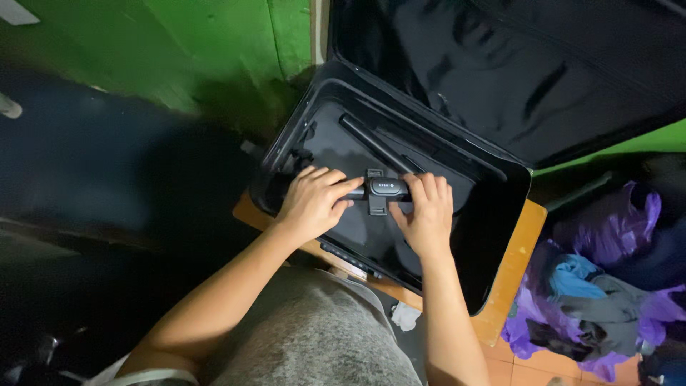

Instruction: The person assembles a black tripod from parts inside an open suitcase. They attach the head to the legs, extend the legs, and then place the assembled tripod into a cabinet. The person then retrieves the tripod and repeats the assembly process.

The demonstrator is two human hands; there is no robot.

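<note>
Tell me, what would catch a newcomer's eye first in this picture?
An open black suitcase fills the middle, resting on a wooden board with its lid propped up behind. Both hands, left hand and right hand, meet on the strap buckle inside it. At lower right lies a heap of purple and blue clothes.

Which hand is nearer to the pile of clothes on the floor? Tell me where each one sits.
Right. The right hand grips the strap buckle inside the open black suitcase, on the side toward the pile of clothes. The left hand holds the buckle's far side, farther from the pile.
</note>
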